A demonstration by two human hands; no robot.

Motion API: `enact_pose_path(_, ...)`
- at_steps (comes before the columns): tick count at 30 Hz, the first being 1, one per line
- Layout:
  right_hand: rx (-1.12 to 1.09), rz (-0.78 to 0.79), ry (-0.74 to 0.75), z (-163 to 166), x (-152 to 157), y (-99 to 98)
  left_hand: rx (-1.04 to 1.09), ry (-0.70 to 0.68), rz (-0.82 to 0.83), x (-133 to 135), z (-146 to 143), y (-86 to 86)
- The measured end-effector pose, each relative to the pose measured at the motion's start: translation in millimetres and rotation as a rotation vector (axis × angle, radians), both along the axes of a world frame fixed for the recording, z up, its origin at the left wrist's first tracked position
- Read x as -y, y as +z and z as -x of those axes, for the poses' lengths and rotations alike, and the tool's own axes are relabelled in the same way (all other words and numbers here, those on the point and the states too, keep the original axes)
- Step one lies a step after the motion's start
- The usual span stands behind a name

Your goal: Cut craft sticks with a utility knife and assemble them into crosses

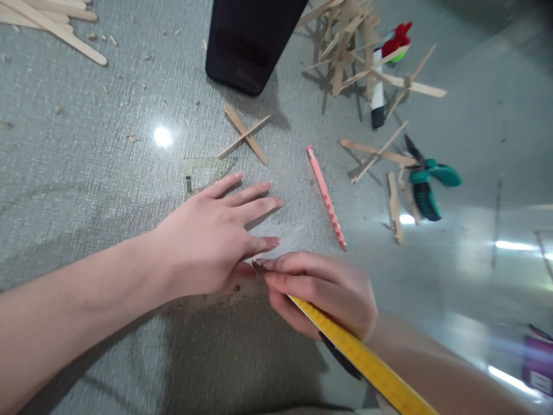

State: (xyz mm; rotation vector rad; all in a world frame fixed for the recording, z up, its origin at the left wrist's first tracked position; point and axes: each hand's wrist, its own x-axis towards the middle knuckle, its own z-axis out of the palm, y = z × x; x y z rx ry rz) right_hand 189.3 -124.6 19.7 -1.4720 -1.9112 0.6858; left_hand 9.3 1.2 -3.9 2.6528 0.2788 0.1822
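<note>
My left hand [211, 230] lies flat on the table with its fingers spread. Its thumb and index finger are beside the dark metal tip of a yellow utility knife [345, 337]. My right hand [324, 288] is closed around that knife, holding it like a pen, the tip pointing at my left thumb. Whatever lies between thumb and index finger is mostly hidden. A clear ruler [203, 165] shows partly past my left fingers. Beyond it sits a cross of two wooden craft sticks [245, 134]. A pink pencil [326, 196] rests to the right, above my right hand.
A black phone [254, 46] stands at the top. Loose craft sticks [56, 29] are piled at top left, with shavings around. At upper right are a stick structure [345, 40], a marker [377, 86] and another stick cross [375, 153]. Green-handled pliers [427, 178] lie near stick pieces [395, 207].
</note>
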Motion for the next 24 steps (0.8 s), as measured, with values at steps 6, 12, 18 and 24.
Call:
enact_pose_path(6, 0.123, -0.147, 0.099, -11, -1, -4.0, -0.003, -0.007, 0.011, -1, 0, 1.4)
enact_pose_path(12, 0.055, -0.148, 0.11, -14, -2, -4.0, 0.008, -0.006, 0.025, 0, 0, 0.2)
enact_pose_path(18, 0.058, -0.132, 0.119, -14, -3, -4.2, 0.017, 0.004, 0.025, 1, 1, 0.7)
enact_pose_path(24, 0.055, -0.148, 0.12, -13, -3, -3.9, 0.027, 0.004, 0.021, 1, 0, -0.4)
